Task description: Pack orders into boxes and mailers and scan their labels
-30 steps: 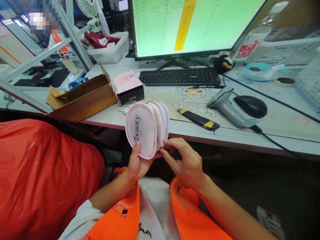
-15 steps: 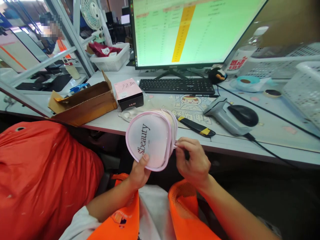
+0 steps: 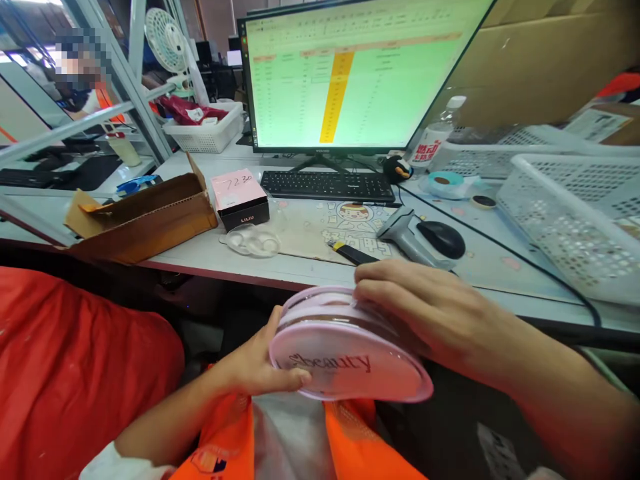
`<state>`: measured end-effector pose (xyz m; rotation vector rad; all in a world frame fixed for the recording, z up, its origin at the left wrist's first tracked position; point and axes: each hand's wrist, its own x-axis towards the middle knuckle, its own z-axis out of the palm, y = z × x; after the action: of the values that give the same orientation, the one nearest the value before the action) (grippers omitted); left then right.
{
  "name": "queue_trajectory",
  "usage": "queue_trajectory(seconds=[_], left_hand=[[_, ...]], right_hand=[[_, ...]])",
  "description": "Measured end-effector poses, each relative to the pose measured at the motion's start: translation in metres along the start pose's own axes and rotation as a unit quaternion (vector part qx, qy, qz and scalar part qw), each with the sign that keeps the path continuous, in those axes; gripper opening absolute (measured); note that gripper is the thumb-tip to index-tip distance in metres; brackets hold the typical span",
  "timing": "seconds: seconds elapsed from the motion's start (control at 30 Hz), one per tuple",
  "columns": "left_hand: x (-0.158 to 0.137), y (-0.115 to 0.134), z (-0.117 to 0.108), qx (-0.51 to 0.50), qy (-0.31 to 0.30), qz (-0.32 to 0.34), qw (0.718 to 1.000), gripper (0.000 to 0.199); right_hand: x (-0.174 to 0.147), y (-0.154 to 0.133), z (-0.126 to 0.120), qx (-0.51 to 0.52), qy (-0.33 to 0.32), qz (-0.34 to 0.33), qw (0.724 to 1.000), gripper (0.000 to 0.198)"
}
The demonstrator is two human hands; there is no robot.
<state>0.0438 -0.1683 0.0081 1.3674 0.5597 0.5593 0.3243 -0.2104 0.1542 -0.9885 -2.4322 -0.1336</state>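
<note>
A translucent pouch [image 3: 345,363] with pink piping and "beauty" printed on its face is tilted above my lap, zipper side up. My left hand [image 3: 265,363] grips its left end, the thumb lying on the printed face and the other fingers mostly hidden behind. At the top edge, the bent fingers of my right hand [image 3: 405,293] pinch at the zipper pull, which they largely cover. Through the clear upper band something brownish shows; I cannot make out what it is.
On the desk are an open cardboard box [image 3: 145,223], a pink-and-black box [image 3: 240,200], clear plastic pieces [image 3: 253,240], a utility knife [image 3: 353,253], a scanner [image 3: 410,237], a mouse [image 3: 441,239] and a keyboard [image 3: 325,185]. White baskets [image 3: 565,220] stand right. A red sack [image 3: 75,367] bulges at left.
The pouch has come lower and tipped so its zipper side faces up. My right hand has moved from its right side to over its top edge. The view has shifted rightward.
</note>
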Motion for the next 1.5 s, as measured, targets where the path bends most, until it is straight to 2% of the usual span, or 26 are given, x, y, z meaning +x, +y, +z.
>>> queue_trajectory(seconds=[0.07, 0.13, 0.27, 0.33, 0.4, 0.5, 0.57, 0.63, 0.67, 0.77, 0.9, 0.97, 1.03, 1.07, 1.17, 1.27, 1.37, 1.5], left_hand=[[0.004, 0.009, -0.009, 0.145, -0.073, -0.011, 0.987, 0.084], [0.012, 0.024, -0.014, 0.254, -0.147, -0.017, 0.956, 0.078], [0.035, 0.057, -0.012, 0.323, -0.254, -0.003, 0.911, 0.053], [0.049, 0.068, -0.012, 0.315, -0.279, 0.000, 0.907, 0.048], [0.063, 0.072, -0.018, 0.280, -0.249, -0.002, 0.927, 0.055], [0.092, 0.064, -0.038, 0.208, -0.139, -0.009, 0.968, 0.063], [0.116, 0.053, -0.052, 0.193, -0.057, -0.011, 0.980, 0.063], [0.143, 0.041, -0.059, 0.188, 0.012, -0.007, 0.982, 0.066], [0.156, 0.036, -0.060, 0.186, 0.038, -0.007, 0.982, 0.068], [0.189, 0.027, -0.054, 0.242, 0.105, -0.011, 0.965, 0.062], [0.212, 0.028, -0.044, 0.404, 0.218, 0.007, 0.888, 0.056], [0.219, 0.032, -0.046, 0.434, 0.245, 0.034, 0.866, 0.056], [0.231, 0.036, -0.053, 0.426, 0.242, 0.046, 0.871, 0.055], [0.240, 0.038, -0.058, 0.414, 0.236, 0.045, 0.878, 0.054], [0.276, 0.043, -0.070, 0.384, 0.218, 0.025, 0.897, 0.040], [0.318, 0.043, -0.076, 0.386, 0.224, -0.006, 0.895, 0.032], [0.348, 0.040, -0.076, 0.414, 0.250, -0.027, 0.875, 0.033], [0.365, 0.031, -0.079, 0.477, 0.301, -0.013, 0.826, 0.032]], right_hand=[[0.005, -0.001, 0.007, 0.036, -0.064, -0.023, 0.997, 0.022], [0.009, -0.006, 0.020, 0.061, -0.121, -0.044, 0.990, 0.022], [0.018, -0.017, 0.048, 0.091, -0.178, -0.093, 0.975, 0.018], [0.019, -0.012, 0.055, 0.107, -0.173, -0.093, 0.975, 0.015], [0.012, 0.011, 0.052, 0.105, -0.128, -0.044, 0.985, 0.013], [-0.020, 0.077, 0.028, 0.020, 0.035, 0.102, 0.994, 0.020], [-0.049, 0.128, 0.005, -0.087, 0.153, 0.191, 0.966, 0.023], [-0.078, 0.169, -0.014, -0.162, 0.250, 0.202, 0.933, 0.022], [-0.090, 0.184, -0.020, -0.164, 0.265, 0.197, 0.929, 0.023], [-0.118, 0.204, -0.022, -0.172, 0.285, 0.251, 0.909, 0.042], [-0.158, 0.229, 0.006, -0.169, 0.272, 0.248, 0.914, 0.032], [-0.182, 0.251, 0.023, -0.165, 0.234, 0.343, 0.895, 0.046], [-0.204, 0.274, 0.039, -0.141, 0.187, 0.459, 0.857, 0.068], [-0.213, 0.284, 0.046, -0.124, 0.167, 0.490, 0.846, 0.076], [-0.230, 0.300, 0.062, -0.096, 0.153, 0.486, 0.855, 0.078], [-0.237, 0.304, 0.073, -0.097, 0.167, 0.461, 0.866, 0.074], [-0.239, 0.303, 0.076, -0.106, 0.159, 0.460, 0.867, 0.071], [-0.241, 0.303, 0.077, -0.116, 0.133, 0.457, 0.872, 0.068]])
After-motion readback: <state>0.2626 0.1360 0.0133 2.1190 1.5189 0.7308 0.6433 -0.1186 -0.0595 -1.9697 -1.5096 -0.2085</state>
